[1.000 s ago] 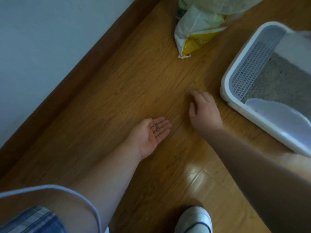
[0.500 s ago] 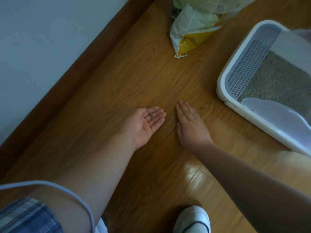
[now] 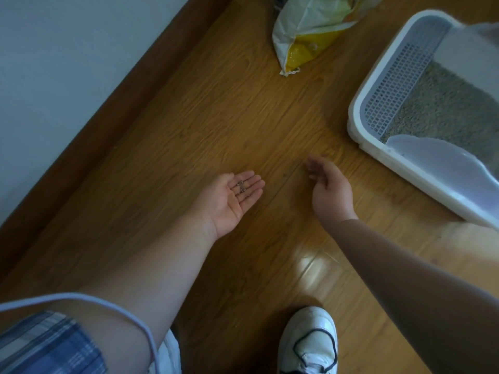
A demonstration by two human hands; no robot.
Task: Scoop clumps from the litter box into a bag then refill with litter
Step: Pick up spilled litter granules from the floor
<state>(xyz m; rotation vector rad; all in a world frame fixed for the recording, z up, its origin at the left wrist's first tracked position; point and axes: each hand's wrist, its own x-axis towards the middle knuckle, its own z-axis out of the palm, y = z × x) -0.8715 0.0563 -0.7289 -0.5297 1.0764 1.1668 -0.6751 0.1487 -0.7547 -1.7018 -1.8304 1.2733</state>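
My left hand point(image 3: 232, 201) lies palm up on the wooden floor with its fingers straight; several small dark litter grains point(image 3: 241, 187) sit on the fingers. To its right, my right hand point(image 3: 328, 187) hovers just above the floor, fingers loosely curled and holding nothing. The white litter box point(image 3: 359, 122) stands at the right, with a perforated grey step at its near end and grey litter point(image 3: 442, 109) inside. A white and yellow litter bag point(image 3: 310, 36) lies on the floor at the top centre.
A pale wall with a dark brown baseboard point(image 3: 129, 109) runs diagonally along the left. My white sneaker point(image 3: 307, 344) is at the bottom centre. A translucent curved plastic piece point(image 3: 437, 163) rests over the box's near corner.
My right hand, flat on the floor beside my left hand half a second ago, has lifted and shifted right with its fingers curling. My left hand keeps its palm up with the grains.
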